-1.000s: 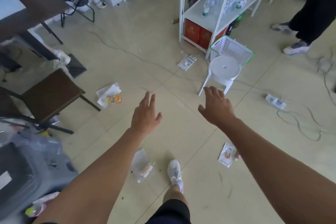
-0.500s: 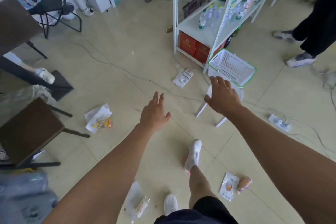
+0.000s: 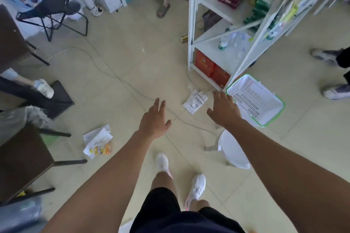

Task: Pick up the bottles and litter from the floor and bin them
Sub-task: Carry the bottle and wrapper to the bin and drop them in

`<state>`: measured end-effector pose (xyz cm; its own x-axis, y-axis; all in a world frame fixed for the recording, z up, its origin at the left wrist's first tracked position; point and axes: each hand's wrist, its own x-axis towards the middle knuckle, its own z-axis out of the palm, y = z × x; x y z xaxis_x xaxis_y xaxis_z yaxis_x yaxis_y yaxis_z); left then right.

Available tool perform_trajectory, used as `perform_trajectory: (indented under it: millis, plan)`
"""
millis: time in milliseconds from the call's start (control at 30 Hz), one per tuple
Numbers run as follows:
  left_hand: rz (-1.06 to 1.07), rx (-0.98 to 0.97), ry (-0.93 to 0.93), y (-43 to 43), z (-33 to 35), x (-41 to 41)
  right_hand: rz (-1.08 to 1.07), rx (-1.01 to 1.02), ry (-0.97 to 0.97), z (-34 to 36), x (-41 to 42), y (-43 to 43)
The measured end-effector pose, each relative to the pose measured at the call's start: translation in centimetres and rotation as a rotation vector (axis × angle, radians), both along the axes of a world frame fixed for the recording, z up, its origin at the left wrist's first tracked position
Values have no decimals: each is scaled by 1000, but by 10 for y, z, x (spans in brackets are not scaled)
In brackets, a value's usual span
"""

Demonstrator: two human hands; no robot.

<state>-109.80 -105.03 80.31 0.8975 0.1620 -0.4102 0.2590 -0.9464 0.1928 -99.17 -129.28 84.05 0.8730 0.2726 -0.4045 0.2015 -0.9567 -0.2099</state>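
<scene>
A white plastic wrapper (image 3: 195, 101) lies on the tiled floor just in front of the shelf. My right hand (image 3: 223, 109) hovers beside it on its right, fingers spread and holding nothing. My left hand (image 3: 154, 121) is stretched out flat to the wrapper's left, also holding nothing. A white and yellow snack wrapper (image 3: 98, 143) lies on the floor to the left of my left arm. A small gold can (image 3: 184, 38) lies by the shelf's far leg.
A white shelf unit (image 3: 191, 24) stands ahead on the right, with a white and green basket (image 3: 255, 100) at its foot and a white stool (image 3: 231, 150) under my right arm. A thin cable (image 3: 106, 71) crosses the floor. Dark chairs (image 3: 20, 159) stand left; other people's feet are around.
I have walked forward toward the shelf. The white wrapper and basket are now closer, and my hands are right by the wrapper. The stool has passed beneath my right arm.
</scene>
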Motion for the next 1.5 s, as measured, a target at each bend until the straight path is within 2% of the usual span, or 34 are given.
perform_trajectory:
  millis: [133, 267, 533, 700, 900, 1067, 1167, 1300, 1500]
  plan:
    - [-15, -23, 59, 29, -35, 79, -13, -14, 49, -36, 72, 27]
    - [-33, -78, 119, 61, -102, 159, -62, -67, 146, -101, 147, 59]
    - [-143, -188, 302, 96, -301, 322, -59, -138, 261, -311, 299, 124]
    - [-278, -142, 373, 87, -449, 379, -19, -114, 344, -459, 370, 147]
    - [-111, -144, 509, 54, -653, 408, -96, -96, 382, -657, 410, 146]
    - [87, -127, 471, 23, -789, 421, -181, -29, 405, -786, 416, 136]
    - [221, -110, 304, 4, -838, 428, -208, 7, 402, -837, 423, 135]
    - [302, -73, 143, -11, -864, 429, -221, 35, 410, -872, 428, 145]
    - [320, -71, 185, -2, -874, 438, -231, 50, 421, -874, 435, 150]
